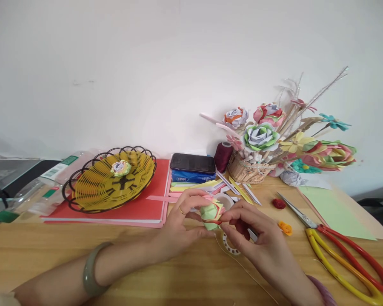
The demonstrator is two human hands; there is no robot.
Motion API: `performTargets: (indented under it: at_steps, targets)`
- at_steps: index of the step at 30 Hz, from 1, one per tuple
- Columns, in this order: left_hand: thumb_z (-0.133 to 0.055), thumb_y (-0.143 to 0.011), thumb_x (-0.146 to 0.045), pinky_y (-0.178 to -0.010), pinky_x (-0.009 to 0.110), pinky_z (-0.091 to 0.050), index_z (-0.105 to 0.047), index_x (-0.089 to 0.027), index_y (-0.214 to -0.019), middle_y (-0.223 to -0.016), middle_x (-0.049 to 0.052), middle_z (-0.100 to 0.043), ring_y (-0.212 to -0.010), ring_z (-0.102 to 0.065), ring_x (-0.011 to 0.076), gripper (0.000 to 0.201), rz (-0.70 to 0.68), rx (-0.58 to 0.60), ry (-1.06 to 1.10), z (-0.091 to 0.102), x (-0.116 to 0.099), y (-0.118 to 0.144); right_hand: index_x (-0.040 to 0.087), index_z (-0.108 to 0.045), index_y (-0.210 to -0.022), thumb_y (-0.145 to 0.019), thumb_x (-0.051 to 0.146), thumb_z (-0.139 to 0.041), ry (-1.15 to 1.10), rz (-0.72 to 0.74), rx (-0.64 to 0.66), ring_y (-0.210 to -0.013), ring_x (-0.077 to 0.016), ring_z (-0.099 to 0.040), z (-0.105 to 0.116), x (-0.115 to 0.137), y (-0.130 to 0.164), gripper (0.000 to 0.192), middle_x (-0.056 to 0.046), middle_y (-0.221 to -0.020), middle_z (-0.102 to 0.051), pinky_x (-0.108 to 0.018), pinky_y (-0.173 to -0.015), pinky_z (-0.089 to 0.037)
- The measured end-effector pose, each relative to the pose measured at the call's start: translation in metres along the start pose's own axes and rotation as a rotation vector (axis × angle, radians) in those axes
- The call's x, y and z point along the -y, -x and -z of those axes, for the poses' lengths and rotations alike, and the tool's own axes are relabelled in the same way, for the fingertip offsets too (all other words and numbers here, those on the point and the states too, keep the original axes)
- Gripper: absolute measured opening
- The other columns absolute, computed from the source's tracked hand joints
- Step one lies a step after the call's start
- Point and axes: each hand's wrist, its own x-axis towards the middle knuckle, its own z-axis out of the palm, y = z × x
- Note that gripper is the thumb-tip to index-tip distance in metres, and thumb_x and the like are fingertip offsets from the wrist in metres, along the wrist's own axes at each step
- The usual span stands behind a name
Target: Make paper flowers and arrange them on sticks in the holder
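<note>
Both hands meet over the wooden bench, just in front of the black phone. The left hand and the right hand each keep a fingertip grip clenched on one small folded paper flower of pale green and pink, held between them just above the bench. Left of the phone stands a yellow woven basket with a black wire rim; well to its right lie red-and-yellow-handled scissors.

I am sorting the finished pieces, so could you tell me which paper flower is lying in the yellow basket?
The small pale green and lilac paper rose, alone in the yellow basket; the others stand in the bouquet or lie on the table.
</note>
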Motion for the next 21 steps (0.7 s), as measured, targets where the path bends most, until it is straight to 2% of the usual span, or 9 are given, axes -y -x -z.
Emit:
performTargets:
  at_steps: [7,12,14,16,18,21]
  targets:
    - [-0.064,-0.074,-0.013,-0.079,0.027,-0.053,-0.047,-0.037,-0.114,-0.119,0.003,-0.04,-0.106,-0.049,0.0165,0.05,-0.057,0.038,-0.03,0.001,-0.001,0.0,0.019,-0.062,-0.073,-0.08,0.015,-0.052,0.069,0.101,-0.002,-0.052,-0.0101,-0.049,0.0,-0.001,0.0,0.013,-0.001,-0.067,-0.057,-0.022,-0.043,-0.039]
    - [-0.061,-0.076,-0.012,-0.082,0.028,-0.053,-0.044,-0.042,-0.117,-0.119,0.002,-0.038,-0.107,-0.049,0.0154,0.054,-0.079,0.071,-0.048,0.001,-0.001,-0.001,0.02,-0.061,-0.076,-0.077,0.01,-0.054,0.348,0.326,-0.16,-0.06,-0.0127,-0.055,-0.005,-0.007,0.008,0.012,-0.002,-0.068,-0.058,-0.024,-0.053,-0.044]
    - [-0.06,-0.077,-0.013,-0.081,0.028,-0.053,-0.044,-0.041,-0.117,-0.119,0.003,-0.038,-0.105,-0.05,0.0149,0.051,-0.074,0.071,-0.044,0.001,-0.001,0.0,0.02,-0.061,-0.079,-0.076,0.01,-0.055,0.357,0.361,-0.183,-0.062,-0.0135,-0.057,-0.005,-0.006,0.009,0.012,-0.003,-0.07,-0.059,-0.024,-0.055,-0.045]
    - [-0.06,-0.078,-0.015,-0.08,0.028,-0.053,-0.045,-0.038,-0.117,-0.119,0.004,-0.038,-0.104,-0.051,0.0157,0.047,-0.079,0.069,-0.04,0.001,-0.001,0.0,0.02,-0.061,-0.077,-0.079,0.012,-0.053,0.217,0.266,-0.104,-0.061,-0.0126,-0.055,-0.002,-0.002,0.008,0.012,-0.002,-0.07,-0.059,-0.023,-0.052,-0.044]
    - [-0.061,-0.077,-0.017,-0.079,0.028,-0.053,-0.047,-0.036,-0.115,-0.12,0.004,-0.04,-0.104,-0.051,0.0163,0.044,-0.067,0.059,-0.027,0.001,-0.001,0.001,0.02,-0.063,-0.073,-0.083,0.018,-0.05,0.031,0.092,0.02,-0.06,-0.0124,-0.054,0.003,0.002,0.004,0.017,-0.002,-0.069,-0.058,-0.023,-0.051,-0.043]
    - [-0.063,-0.075,-0.016,-0.08,0.028,-0.053,-0.049,-0.035,-0.113,-0.12,0.004,-0.04,-0.104,-0.05,0.0163,0.045,-0.019,0.041,0.012,0.001,0.001,0.002,0.022,-0.066,-0.072,-0.086,0.029,-0.049,-0.161,-0.091,0.161,-0.065,-0.0139,-0.055,0.01,0.002,-0.003,0.023,-0.002,-0.071,-0.059,-0.025,-0.056,-0.044]
